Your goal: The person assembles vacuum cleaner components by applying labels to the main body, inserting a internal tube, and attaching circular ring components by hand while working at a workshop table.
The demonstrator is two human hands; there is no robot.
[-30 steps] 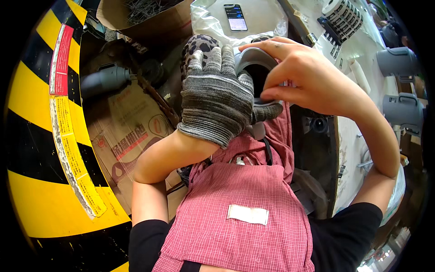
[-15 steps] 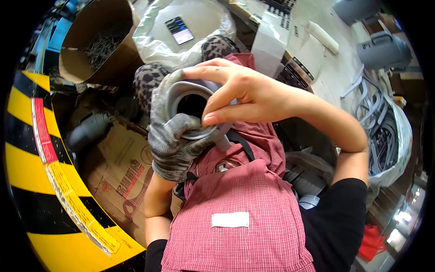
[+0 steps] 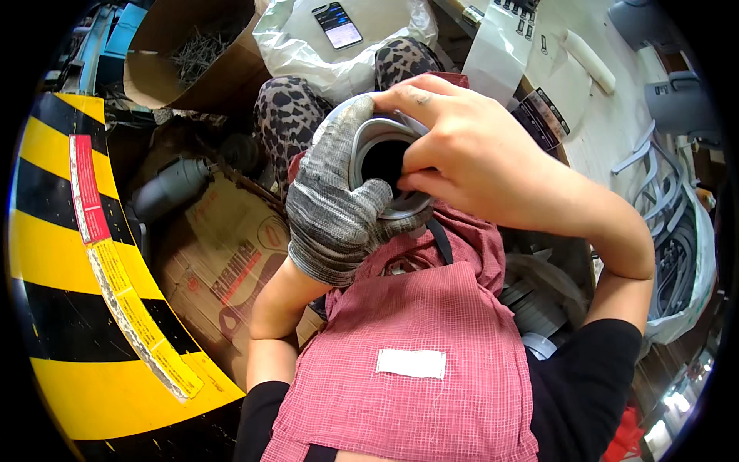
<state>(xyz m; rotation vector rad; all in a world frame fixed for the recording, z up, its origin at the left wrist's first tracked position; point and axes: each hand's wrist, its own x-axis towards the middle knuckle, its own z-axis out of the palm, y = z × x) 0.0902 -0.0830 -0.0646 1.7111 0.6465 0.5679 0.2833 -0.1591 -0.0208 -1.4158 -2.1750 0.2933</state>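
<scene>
A grey round plastic container (image 3: 387, 131) is held above my lap, its round dark opening turned up towards me. My left hand (image 3: 331, 204), in a grey striped knit glove, is closed around its left side, with the thumb at the near edge of the opening. My bare right hand (image 3: 473, 150) is closed over its right side. One finger reaches across to the far rim beside the gloved fingertips. The thumb and the other bent fingers are at the right edge of the opening; their tips are partly hidden.
A phone (image 3: 337, 25) lies on a white plastic bag (image 3: 292, 46) beyond my knees. Far left stands a cardboard box (image 3: 150, 73) of metal pieces. A black-and-yellow striped panel (image 3: 65, 323) curves along the left. Grey strips (image 3: 673, 254) fill a bag at right, below a white worktable (image 3: 573, 100).
The view has shifted, so everything sits differently in it. My right thumb has moved from the near rim to the right edge of the opening, and the right fingers are bent more.
</scene>
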